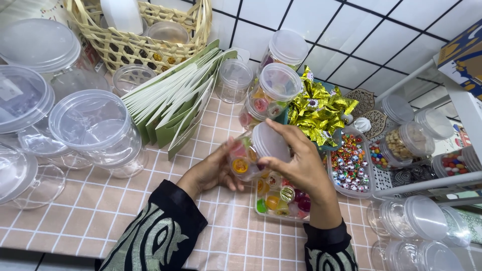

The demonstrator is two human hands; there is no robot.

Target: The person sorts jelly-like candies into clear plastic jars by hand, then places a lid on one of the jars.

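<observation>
On the pink checked tablecloth (100,221), the clear round plastic jar of coloured sweets (251,153) lay sideways above the candy tray (281,200), left hand (211,170) cupping its base, right hand (296,160) gripping its lid.

clear plastic jar (253,153) of colourful jelly sweets, lidded, tilted sideways, held mid-air

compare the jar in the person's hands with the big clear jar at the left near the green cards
The held jar is small, filled with coloured sweets and tipped on its side between the left hand and right hand. The big jar is larger, looks empty and stands upright on the checked table, untouched. Both are clear plastic with round lids on.
</observation>
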